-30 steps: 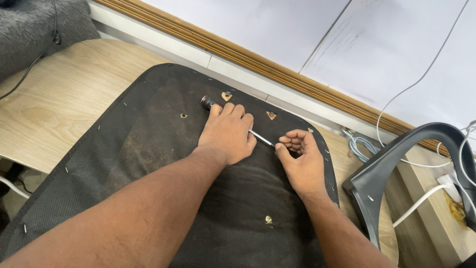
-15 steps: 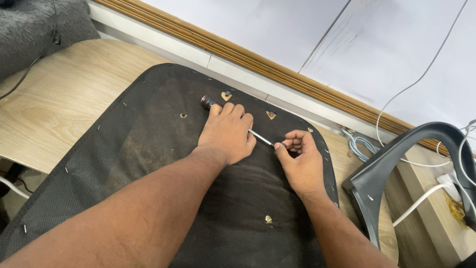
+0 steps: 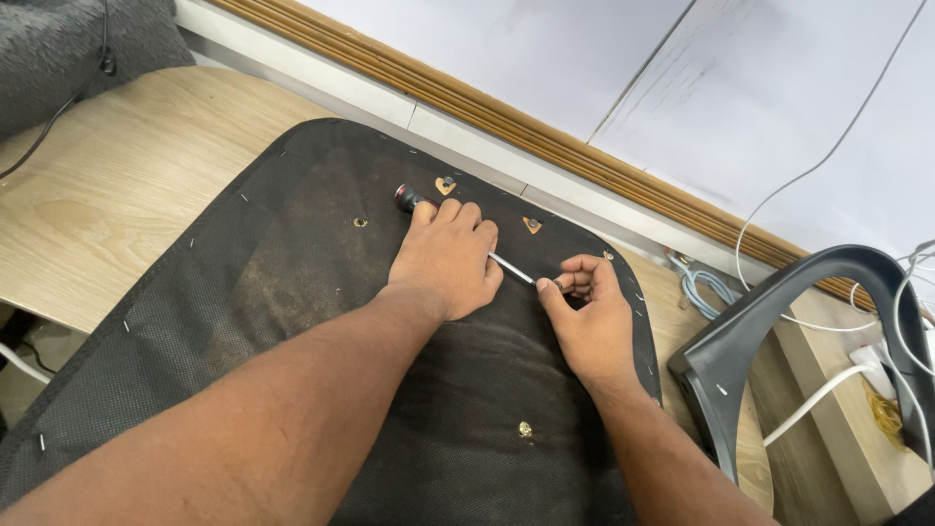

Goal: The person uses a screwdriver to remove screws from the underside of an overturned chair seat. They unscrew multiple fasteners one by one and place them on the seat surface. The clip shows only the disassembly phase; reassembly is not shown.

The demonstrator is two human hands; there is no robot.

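Screwdriver [image 3: 509, 268] lies nearly flat across the far part of a black fabric seat base [image 3: 292, 292] resting upside down on the wooden desk [image 3: 107, 185]. Left hand [image 3: 446, 261] has its fingers wrapped tight over the handle, whose dark end shows at far left. Right hand [image 3: 589, 321] pinches the shaft tip between thumb and fingers; a grey armrest [image 3: 779, 321] stands at right.

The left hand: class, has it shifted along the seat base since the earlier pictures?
No. The left hand keeps its place beside the brass hole; only the camera drifted.
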